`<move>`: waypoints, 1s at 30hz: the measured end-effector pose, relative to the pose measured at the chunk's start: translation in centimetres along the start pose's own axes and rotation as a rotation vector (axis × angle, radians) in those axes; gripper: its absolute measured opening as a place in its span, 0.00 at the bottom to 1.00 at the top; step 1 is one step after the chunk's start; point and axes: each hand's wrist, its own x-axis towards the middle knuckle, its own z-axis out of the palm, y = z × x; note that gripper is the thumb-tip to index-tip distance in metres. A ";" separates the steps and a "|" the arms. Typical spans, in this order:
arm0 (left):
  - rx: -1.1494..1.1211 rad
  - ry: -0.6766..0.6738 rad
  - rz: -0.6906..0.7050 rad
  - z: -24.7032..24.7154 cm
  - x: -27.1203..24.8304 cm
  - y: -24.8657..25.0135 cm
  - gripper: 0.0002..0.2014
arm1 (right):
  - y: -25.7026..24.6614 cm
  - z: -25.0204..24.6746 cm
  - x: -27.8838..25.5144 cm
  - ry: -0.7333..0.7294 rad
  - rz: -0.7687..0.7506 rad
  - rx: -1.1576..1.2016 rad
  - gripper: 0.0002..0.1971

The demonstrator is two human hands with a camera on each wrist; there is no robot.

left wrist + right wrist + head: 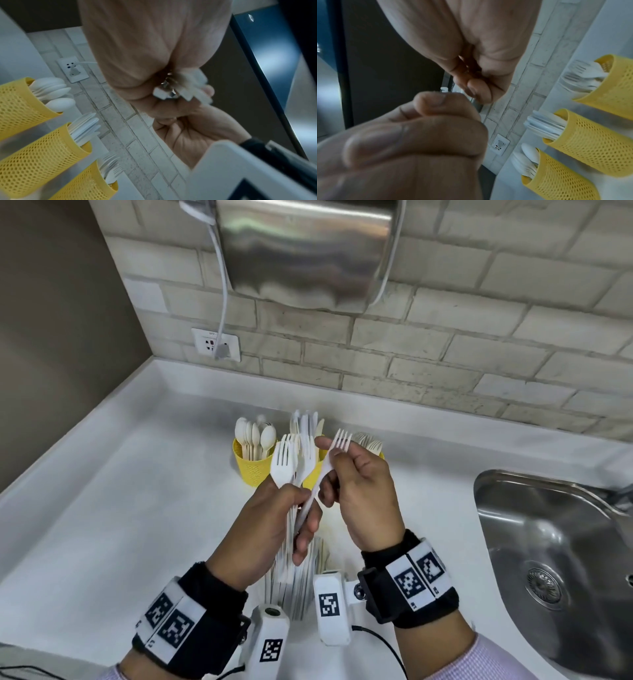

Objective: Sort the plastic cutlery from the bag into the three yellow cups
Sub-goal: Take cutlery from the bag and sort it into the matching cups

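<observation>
On the white surface [102, 525], beside the steel sink [548, 542], three yellow mesh plastic cups [42, 152] stand in a row, holding spoons, knives and forks. Above them, the left hand [263, 529] grips a bundle of white plastic forks [291, 463], tines up and away. The right hand [363, 491] pinches one white plastic fork [337, 445], its handle slanting down-left into the bundle.

White surface [102, 508] abuts pale brick-tile wall [445, 354]; steel sink [548, 542] at right; wall socket [215, 344]; steel hand dryer [308, 251] above.
</observation>
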 end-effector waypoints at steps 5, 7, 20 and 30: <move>0.151 0.033 -0.004 1.3 -0.1 -0.2 0.11 | -0.4 -0.7 -0.7 -0.135 0.004 -0.042 0.15; 0.174 0.049 -0.004 1.5 -0.1 -0.3 0.08 | -0.5 -1.3 -0.8 -0.176 0.015 -0.009 0.17; 0.073 0.013 0.009 4.1 0.2 -0.9 0.12 | -1.0 -3.9 -1.6 -0.096 -0.053 -0.126 0.20; 0.080 0.216 0.019 5.0 0.9 -1.5 0.12 | -0.1 -6.2 -0.4 0.059 -0.081 -0.140 0.14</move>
